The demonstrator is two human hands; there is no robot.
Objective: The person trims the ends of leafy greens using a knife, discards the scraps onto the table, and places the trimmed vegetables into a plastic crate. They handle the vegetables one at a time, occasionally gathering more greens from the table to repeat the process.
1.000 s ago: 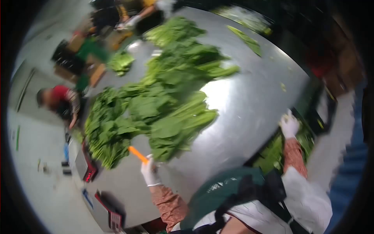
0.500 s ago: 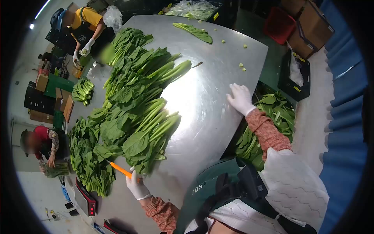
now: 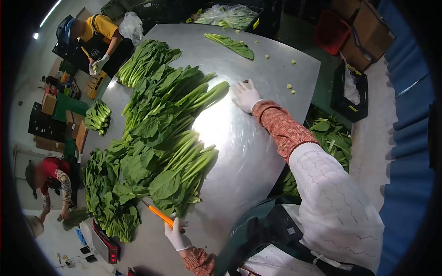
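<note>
My left hand [image 3: 177, 235], in a white glove, is closed around the orange handle of a knife [image 3: 161, 215]. The knife's thin blade points at the leafy greens [image 3: 165, 184] heaped on the metal table [image 3: 248, 152]. On the bare metal beyond the stalk ends lies my right hand [image 3: 246, 95], also gloved, palm down with fingers spread. A small dark scrap [image 3: 247, 81] shows right at its fingertips. The thick pale stem of one bunch [image 3: 215, 94] ends just beside this hand.
A loose leaf [image 3: 230, 45] and several small cut stem ends [image 3: 289, 86] lie on the far table. Below its right edge is a pile of leaves [image 3: 331, 138]. A red scale [image 3: 105, 244] stands lower left. Two people work across the table, one holding a vegetable.
My right hand has moved from the table's right side up and left to the stalk ends and the dark scrap. My left hand keeps the knife; the view has shifted slightly.
</note>
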